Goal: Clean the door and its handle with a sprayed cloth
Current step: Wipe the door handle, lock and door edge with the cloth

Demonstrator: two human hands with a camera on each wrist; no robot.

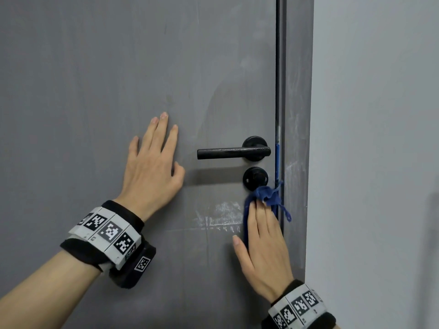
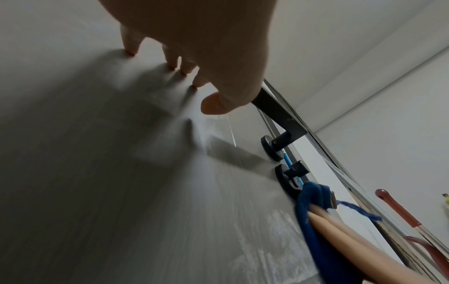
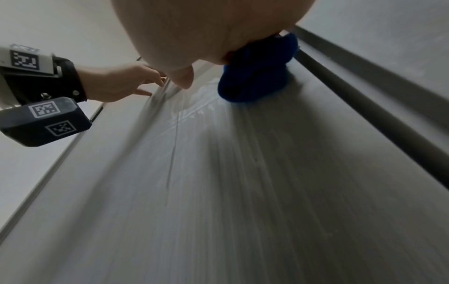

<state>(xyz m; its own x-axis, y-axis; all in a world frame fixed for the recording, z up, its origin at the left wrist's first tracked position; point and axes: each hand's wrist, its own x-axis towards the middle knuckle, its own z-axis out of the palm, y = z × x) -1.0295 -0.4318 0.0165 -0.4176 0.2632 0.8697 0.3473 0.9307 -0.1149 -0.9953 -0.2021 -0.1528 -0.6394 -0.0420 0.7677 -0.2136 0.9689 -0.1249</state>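
A grey door [image 1: 95, 79] fills the head view, with a black lever handle [image 1: 234, 152] and a round black lock [image 1: 255, 178] below it near the right edge. My left hand [image 1: 152, 160] lies flat on the door left of the handle, fingers straight and spread. My right hand [image 1: 263, 252] presses a blue cloth [image 1: 263, 194] flat against the door just under the lock, fingers straight. The cloth [image 3: 255, 76] bunches beyond my fingertips in the right wrist view. The left wrist view shows the handle [image 2: 279, 111], the lock [image 2: 289, 178] and the cloth [image 2: 313, 201].
White wet smears [image 1: 221, 217] streak the door left of my right hand. A dark door frame [image 1: 298, 115] runs down the right side, with a pale wall [image 1: 380, 138] beyond. A loose blue thread [image 1: 286, 213] hangs from the cloth at the door's edge.
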